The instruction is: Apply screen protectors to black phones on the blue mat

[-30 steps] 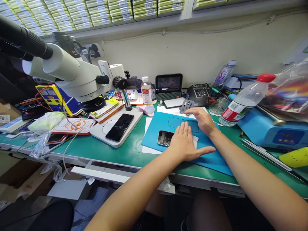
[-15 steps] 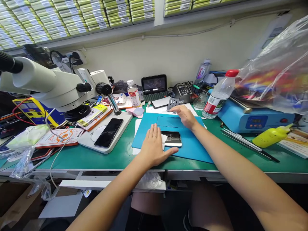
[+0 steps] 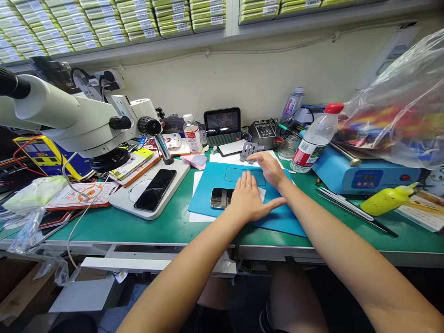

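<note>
A smartphone (image 3: pixel 218 199) lies flat on the blue mat (image 3: pixel 204 185), its screen showing bright reflections. My left hand (image 3: pixel 247 198), a ring on one finger, lies flat over the phone's right part, fingers stretched together and thumb out to the side. Beneath that palm is a thin white sheet (image 3: pixel 262 194), a wipe or paper; its corner sticks out on the right. My right hand (image 3: pixel 271 170) rests on its edge at the mat's upper right, fingers extended and holding nothing that I can see. Just beyond its fingertips is a grey slotted metal piece (image 3: pixel 249 151).
To the left, another phone (image 3: pixel 156 189) lies on the white base of a microscope (image 3: pixel 76 120). A red-capped bottle (image 3: pixel 314 141), tweezers (image 3: pixel 354 208), a yellow squeeze bottle (image 3: pixel 386 200) and a blue device (image 3: pixel 367 175) stand or lie to the right. A small screen (image 3: pixel 222 122) is behind.
My left hand has slid to the right with the white sheet, uncovering the phone's left part and covering its right part. My right hand stays in nearly the same place.
</note>
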Demonstrator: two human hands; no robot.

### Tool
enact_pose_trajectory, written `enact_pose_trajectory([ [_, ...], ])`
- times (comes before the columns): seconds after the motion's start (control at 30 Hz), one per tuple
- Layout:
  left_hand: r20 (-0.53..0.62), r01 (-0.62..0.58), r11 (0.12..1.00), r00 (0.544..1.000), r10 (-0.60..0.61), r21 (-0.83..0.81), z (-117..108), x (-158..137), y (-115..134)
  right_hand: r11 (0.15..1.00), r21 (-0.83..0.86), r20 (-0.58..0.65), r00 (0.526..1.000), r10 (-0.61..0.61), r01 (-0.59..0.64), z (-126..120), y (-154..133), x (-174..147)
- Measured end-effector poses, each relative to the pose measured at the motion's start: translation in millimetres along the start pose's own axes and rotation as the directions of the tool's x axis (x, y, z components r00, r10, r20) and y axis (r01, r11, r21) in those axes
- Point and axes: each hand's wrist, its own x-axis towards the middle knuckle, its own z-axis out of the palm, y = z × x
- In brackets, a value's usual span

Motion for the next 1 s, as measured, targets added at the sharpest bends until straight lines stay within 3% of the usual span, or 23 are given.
enact_pose_trajectory([
  [0.27,-0.050,0.164,0.982,0.986,-0.161,0.088,-17.1,-23.1,-75.6,1.000,0.002,0.007,1.000,0.011,-0.011,-1.6,0.7,-0.5],
  [0.37,-0.054,0.199,0.972,0.980,-0.194,0.121,-19.7,-39.3,-89.8,1.000,0.015,0.006,1.000,0.025,-0.025,-0.5,-0.8,-1.2],
  [0.47,-0.080,0.172,0.968,0.984,-0.160,0.183,-17.4,-51.4,-83.5,1.000,0.012,0.015,1.000,0.015,-0.015,0.3,-1.5,-0.8],
  [0.57,-0.073,0.098,0.975,0.994,-0.085,0.199,-11.0,-54.7,-59.9,1.000,0.012,0.025,1.000,-0.007,0.007,1.4,-1.4,0.9],
  [0.8,-0.020,-0.046,0.998,0.999,0.048,0.051,6.3,-22.1,1.5,1.000,0.008,0.027,0.999,-0.029,0.028,2.6,4.2,3.0],
  [0.9,0.000,-0.069,0.998,0.998,0.069,0.012,5.3,-3.8,4.7,1.000,-0.002,0.001,1.000,-0.008,0.008,1.5,6.7,2.0],
  [1.0,-0.006,-0.039,0.999,0.999,0.039,0.008,-0.8,5.0,-10.9,1.000,-0.007,-0.018,1.000,0.001,-0.001,0.2,6.4,0.8],
])
